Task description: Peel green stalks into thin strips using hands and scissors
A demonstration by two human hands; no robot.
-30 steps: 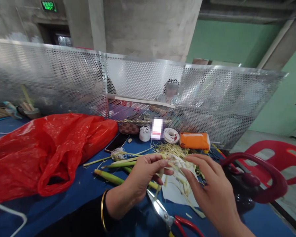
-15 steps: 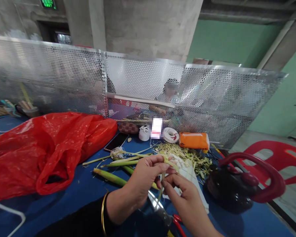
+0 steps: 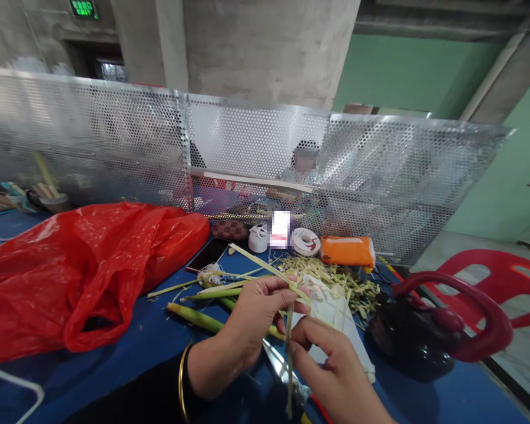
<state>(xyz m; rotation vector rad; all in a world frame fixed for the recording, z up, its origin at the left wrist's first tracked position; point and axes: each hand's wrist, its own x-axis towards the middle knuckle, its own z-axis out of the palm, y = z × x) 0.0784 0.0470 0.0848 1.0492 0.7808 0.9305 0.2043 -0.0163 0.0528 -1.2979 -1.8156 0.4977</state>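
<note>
My left hand (image 3: 258,306), with a gold bangle at its wrist, pinches pale green leaf strips (image 3: 265,264) where they cross at its fingertips. One strip juts up and left beyond the fingers; another hangs downward. My right hand (image 3: 329,359) is closed on the hanging strip, just below the left fingers. Under the hands lie scissors (image 3: 279,362) with red handles, partly covered by my right hand. Green leafy stalks (image 3: 196,318) rest left of my left hand. A white sheet (image 3: 351,344) lies beneath and beyond my right hand.
A red plastic bag (image 3: 97,265) spreads over the left side of the blue table. A dark kettle (image 3: 413,338) stands at right. Behind are leaf scraps (image 3: 362,288), an orange packet (image 3: 348,251), a tape roll (image 3: 306,241), a phone (image 3: 208,255) and a perforated metal screen (image 3: 256,135); a person sits beyond.
A long strip end now points up and left from my left fingers. The hanging strip shows longer below my right fingers. Both hands stay in nearly the same place.
</note>
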